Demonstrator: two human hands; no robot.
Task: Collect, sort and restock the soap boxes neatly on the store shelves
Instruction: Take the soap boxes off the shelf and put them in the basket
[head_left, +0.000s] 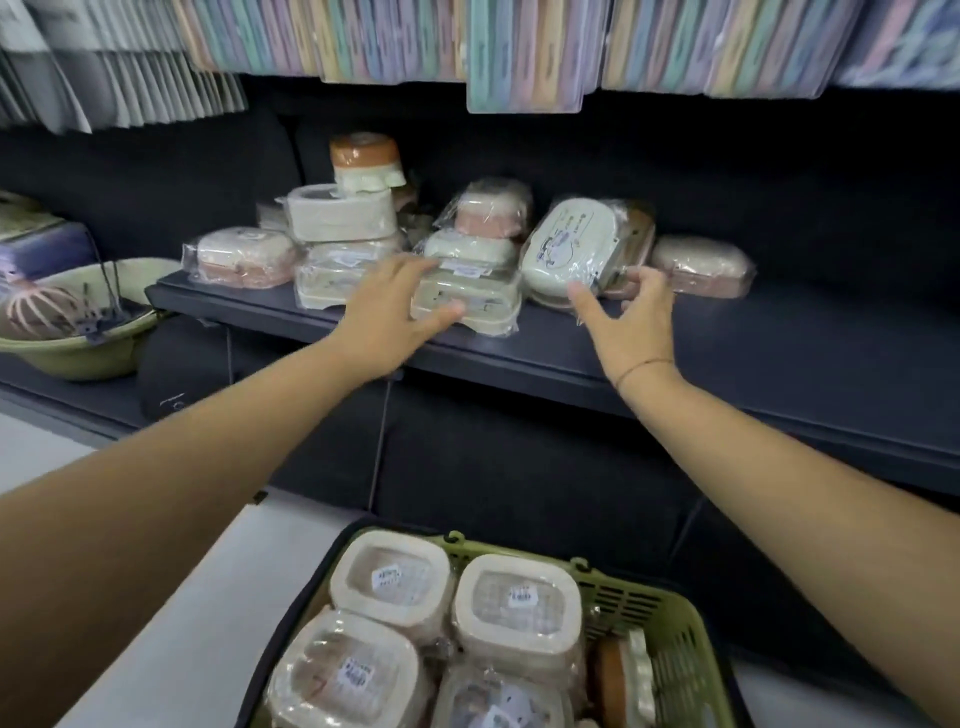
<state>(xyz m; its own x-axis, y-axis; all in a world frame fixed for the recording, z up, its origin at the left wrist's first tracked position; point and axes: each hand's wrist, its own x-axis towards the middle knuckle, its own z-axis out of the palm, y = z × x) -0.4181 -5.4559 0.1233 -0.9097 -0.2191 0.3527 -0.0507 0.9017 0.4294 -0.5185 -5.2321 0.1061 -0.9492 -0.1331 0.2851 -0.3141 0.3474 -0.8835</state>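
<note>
Behind the left hand (395, 306), soap boxes (483, 304) sit half-hidden.

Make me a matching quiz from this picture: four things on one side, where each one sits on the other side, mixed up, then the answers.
Things:
1. green basket
2. orange-topped tub
3. oval cream box
4. pale green bowl

Places:
A. leaning tilted on the shelf
B. far left edge of view
C. bottom of view, full of wrapped boxes
D. highest up, atop a stack

Pairs: 1-C, 2-D, 3-A, 4-B
</note>
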